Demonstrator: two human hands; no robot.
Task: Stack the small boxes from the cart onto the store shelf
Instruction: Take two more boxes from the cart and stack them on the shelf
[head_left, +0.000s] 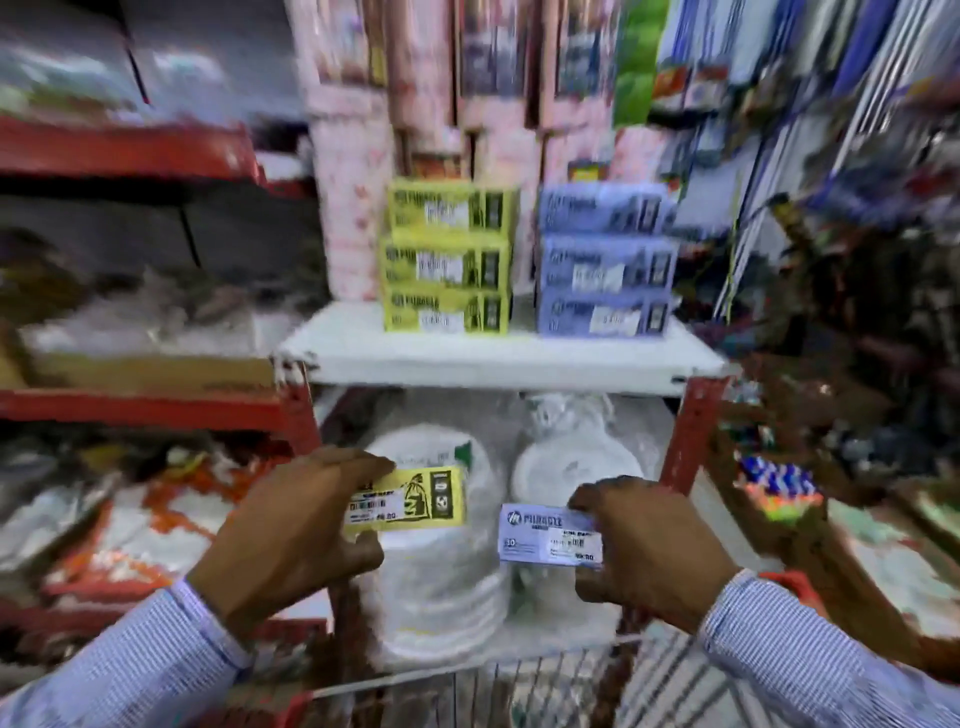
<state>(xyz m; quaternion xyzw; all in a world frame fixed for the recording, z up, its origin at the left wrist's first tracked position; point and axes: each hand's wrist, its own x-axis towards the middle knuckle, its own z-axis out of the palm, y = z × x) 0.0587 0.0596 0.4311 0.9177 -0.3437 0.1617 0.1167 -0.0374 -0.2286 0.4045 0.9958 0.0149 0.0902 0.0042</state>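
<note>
My left hand (291, 530) grips a small yellow box (415, 500) by its left end. My right hand (649, 545) grips a small lilac-blue box (540, 535) by its right end. Both boxes hang below the white shelf board (498, 358), in front of the lower compartment. On the board stand two stacks of three boxes each: a yellow stack (449, 257) on the left and a lilac-blue stack (605, 260) on the right. The wire cart (519, 686) shows at the bottom edge. The whole picture is motion-blurred.
Wrapped stacks of white disposable plates (436, 577) fill the compartment under the board. Red shelf uprights (691, 431) flank it. Pink packs (353, 218) stand behind the box stacks. Packaged goods crowd the red shelves at left (130, 519) and the racks at right (779, 488).
</note>
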